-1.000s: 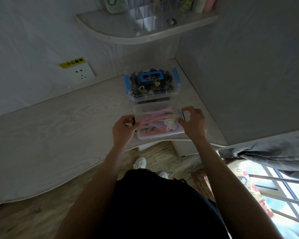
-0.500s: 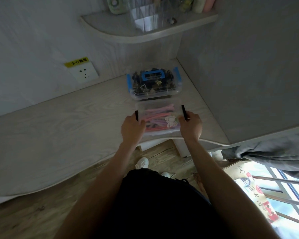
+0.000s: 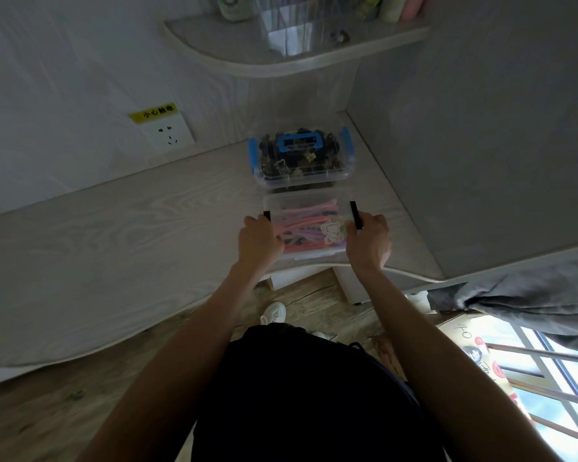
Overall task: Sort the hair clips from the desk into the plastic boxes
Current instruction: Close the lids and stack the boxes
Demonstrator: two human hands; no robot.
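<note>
A clear plastic box (image 3: pixel 309 208) with black side latches lies at the desk's front edge, holding pink, purple and red hair clips (image 3: pixel 301 225) under a lid with a cartoon sticker. My left hand (image 3: pixel 259 240) grips its left end, my right hand (image 3: pixel 369 238) grips its right end by the black latch (image 3: pixel 355 214). Behind it stands a second clear box (image 3: pixel 302 158) with blue handle and blue latches, full of dark clips.
The pale wood desk (image 3: pixel 131 235) runs off to the left. A wall socket (image 3: pixel 167 133) with a yellow label sits on the back wall. A corner shelf (image 3: pixel 291 51) with a clear organiser hangs above. A side panel (image 3: pixel 481 145) closes the right.
Both hands have drawn in from the box's sides and now clasp its two ends at the latches. The box itself has stayed in place.
</note>
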